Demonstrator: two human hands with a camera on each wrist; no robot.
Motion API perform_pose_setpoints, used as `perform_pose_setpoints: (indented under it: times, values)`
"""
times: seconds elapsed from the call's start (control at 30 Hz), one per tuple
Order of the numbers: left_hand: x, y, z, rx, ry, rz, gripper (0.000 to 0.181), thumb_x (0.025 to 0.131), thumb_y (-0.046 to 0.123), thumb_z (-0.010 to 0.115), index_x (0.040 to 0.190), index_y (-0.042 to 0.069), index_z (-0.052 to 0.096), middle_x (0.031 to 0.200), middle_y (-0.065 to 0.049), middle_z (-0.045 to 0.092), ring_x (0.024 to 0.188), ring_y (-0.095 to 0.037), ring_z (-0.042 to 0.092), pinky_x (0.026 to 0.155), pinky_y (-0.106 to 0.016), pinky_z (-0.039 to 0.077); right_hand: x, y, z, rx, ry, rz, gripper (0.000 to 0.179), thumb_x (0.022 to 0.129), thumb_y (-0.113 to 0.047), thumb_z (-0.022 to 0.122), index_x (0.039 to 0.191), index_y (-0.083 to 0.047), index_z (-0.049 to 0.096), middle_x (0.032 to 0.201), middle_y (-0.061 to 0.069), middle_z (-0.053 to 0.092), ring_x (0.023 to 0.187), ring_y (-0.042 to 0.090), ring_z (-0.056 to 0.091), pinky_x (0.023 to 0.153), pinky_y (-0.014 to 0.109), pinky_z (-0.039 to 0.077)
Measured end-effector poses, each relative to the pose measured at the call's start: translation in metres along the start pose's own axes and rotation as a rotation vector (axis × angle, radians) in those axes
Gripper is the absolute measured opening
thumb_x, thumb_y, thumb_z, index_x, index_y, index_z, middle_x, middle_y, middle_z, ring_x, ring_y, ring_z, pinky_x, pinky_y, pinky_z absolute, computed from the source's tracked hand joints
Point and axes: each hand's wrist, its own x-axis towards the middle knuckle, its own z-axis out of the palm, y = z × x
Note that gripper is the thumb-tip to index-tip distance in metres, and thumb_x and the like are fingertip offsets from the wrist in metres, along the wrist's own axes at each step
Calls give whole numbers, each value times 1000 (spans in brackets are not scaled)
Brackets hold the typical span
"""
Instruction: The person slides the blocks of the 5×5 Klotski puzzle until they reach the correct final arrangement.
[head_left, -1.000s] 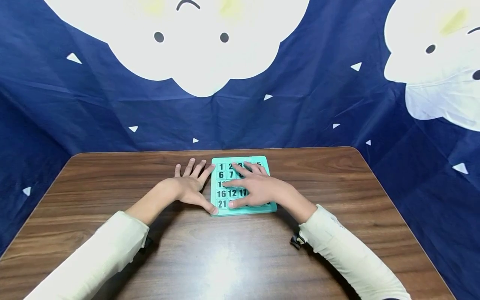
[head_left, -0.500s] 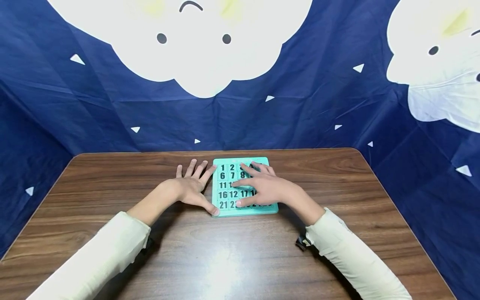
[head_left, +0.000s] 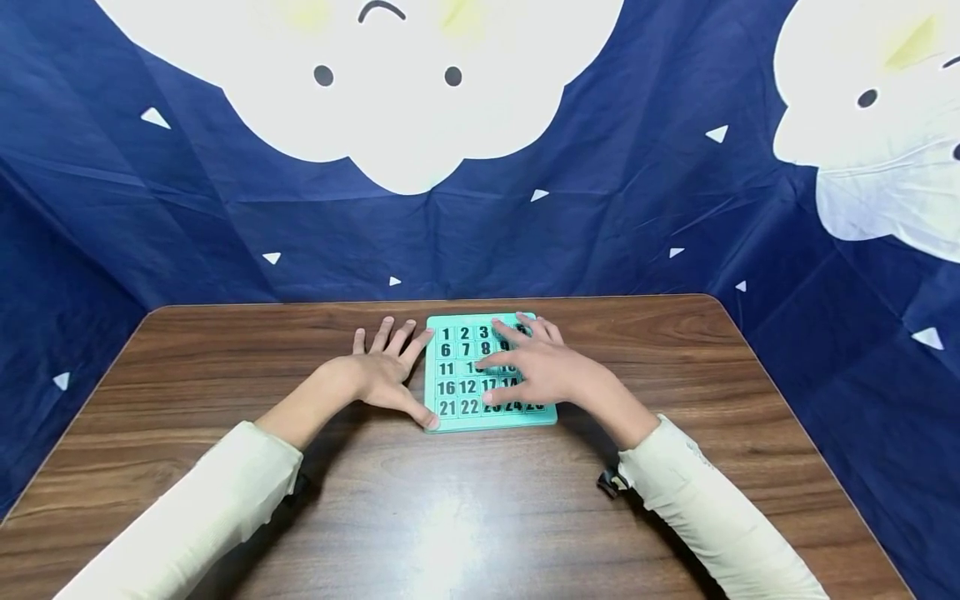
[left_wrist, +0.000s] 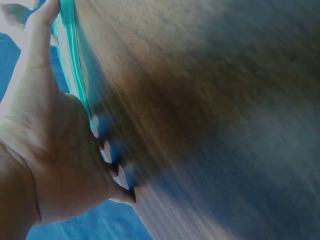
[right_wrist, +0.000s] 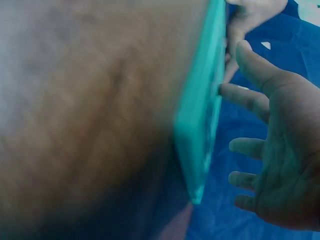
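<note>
A turquoise number sliding puzzle (head_left: 495,423) with black-numbered tiles lies flat near the table's far edge. At its left side, my left hand (head_left: 375,379) is spread, thumb at the near corner and index fingertip at the left edge. My right hand (head_left: 543,367) reaches over the board from the right, fingers apart. Its index fingertip is on a third-row tile (head_left: 472,367), right of the 11, and the hand hides several tiles. The right wrist view shows the index tip at the puzzle's face (right_wrist: 212,125), the other fingers extended beside it.
The brown wood-grain table (head_left: 337,517) reaches toward me, with a bright glare spot near the middle. A blue cloth (head_left: 450,237) with white clouds and triangles hangs behind it and at both sides. A small black device (head_left: 611,482) sits under my right sleeve (head_left: 697,483).
My right hand has moved right across the puzzle, its index fingertip travelling along the third row. A gap now shows between the 11 and the tile under that fingertip. My left hand stays put.
</note>
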Motion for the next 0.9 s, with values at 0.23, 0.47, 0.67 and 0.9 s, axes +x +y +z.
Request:
perform_pose_setpoints:
  times: [0.23, 0.47, 0.67, 0.9]
  values:
    - [1, 2, -1, 2, -1, 1, 162, 71, 98, 79, 182, 28, -15, 190, -16, -21, 173, -48, -28, 133, -82, -15, -9, 3, -6, 4, 30, -42, 57, 105, -68, 70, 152, -37, 73, 191, 14, 15, 177, 51, 4, 138, 79, 6]
    - [2, 3, -2, 0, -11, 0, 161, 72, 98, 79, 182, 28, -16, 190, -16, -22, 173, -47, -29, 133, -82, -16, -3, -8, 1, 19, -25, -77, 58, 104, -68, 71, 155, -41, 70, 192, 10, 12, 177, 50, 7, 137, 81, 7]
    - [2, 1, -2, 2, -9, -3, 161, 71, 99, 78, 182, 28, -15, 190, -16, -21, 173, -47, -29, 133, -82, -16, 9, -8, -1, -43, -11, -12, 64, 104, -72, 68, 161, -44, 63, 192, 10, 8, 178, 49, 2, 140, 75, 4]
    - [0, 0, 0, 2, 7, -3, 162, 71, 99, 78, 182, 27, -15, 190, -17, -20, 173, -48, -28, 133, -82, -14, -4, 3, -4, 10, 31, -28, 64, 104, -73, 69, 159, -41, 66, 192, 12, 10, 177, 50, 4, 138, 78, 6]
